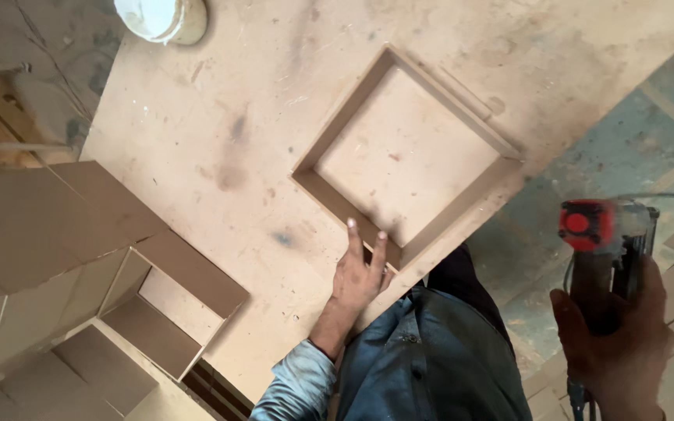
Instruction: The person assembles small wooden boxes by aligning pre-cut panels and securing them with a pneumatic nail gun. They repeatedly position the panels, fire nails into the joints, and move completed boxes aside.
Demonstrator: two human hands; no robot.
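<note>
L hand (359, 274) flat on frame (407, 160), R hand (622, 343) grips nailer (606, 249)

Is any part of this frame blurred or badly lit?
Head view: the nail gun in the right hand is motion-blurred; the wooden frame under the left hand is fairly sharp; soft even daylight, faint shadows, no glare.

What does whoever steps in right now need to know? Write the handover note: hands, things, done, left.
Left hand: fingers pressed flat on the near corner of the square frame, holding nothing.
Right hand: gripping the nail gun, held off to the side, away from the board.
Frame lies on the work board, near its edge; all four sides stand in place.
Whether the corners are nailed cannot be seen.
More open boxes sit to the left.
</note>
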